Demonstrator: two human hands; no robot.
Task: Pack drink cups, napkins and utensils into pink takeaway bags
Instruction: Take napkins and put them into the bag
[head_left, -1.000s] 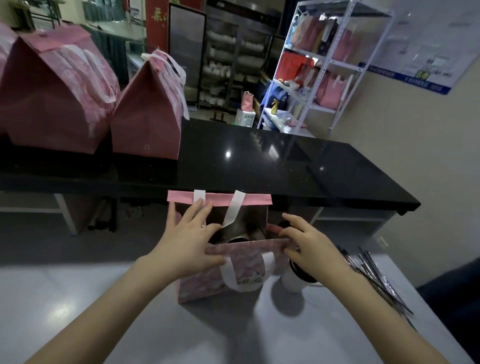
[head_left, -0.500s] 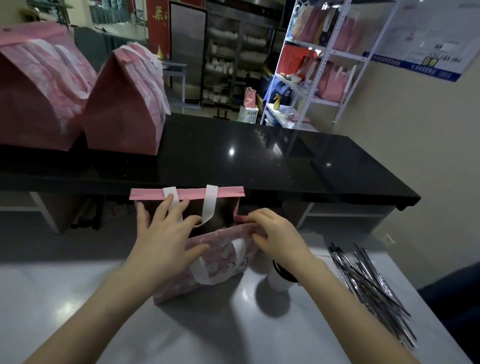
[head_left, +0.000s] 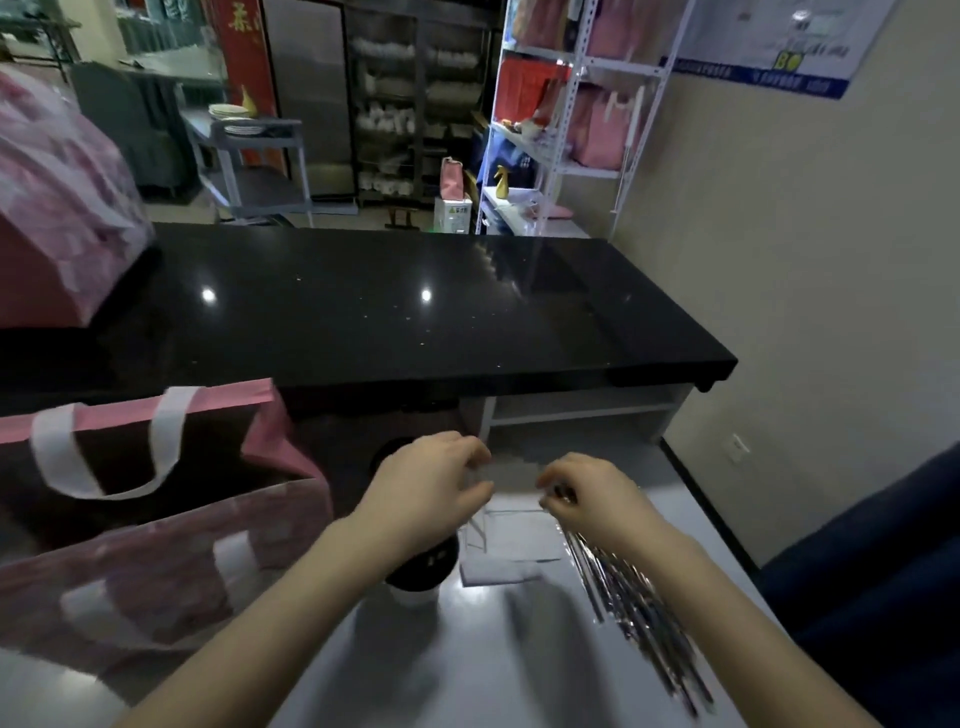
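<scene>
An open pink takeaway bag (head_left: 171, 561) with white handles stands on the white table at the left. To its right, partly under my left wrist, is a white drink cup (head_left: 418, 577) with a dark lid. Beyond the cup lies a small stack of white napkins (head_left: 511, 553). My left hand (head_left: 431, 486) and my right hand (head_left: 589, 496) hover just above that stack with curled fingers, each pinching an end of a thin pale napkin sheet (head_left: 511, 480), which is blurred. A bundle of long wrapped utensils (head_left: 641, 618) lies under my right forearm.
A raised black counter (head_left: 415, 312) runs across behind the table, with a closed pink bag (head_left: 57, 234) at its left end. A white shelf rack (head_left: 571, 104) with more pink bags stands at the back. A dark blue seat (head_left: 883, 571) borders the table's right side.
Both hands have let go of the pink bag's rim and moved right to the napkin stack. The view has swung right, so the bag now sits at the left.
</scene>
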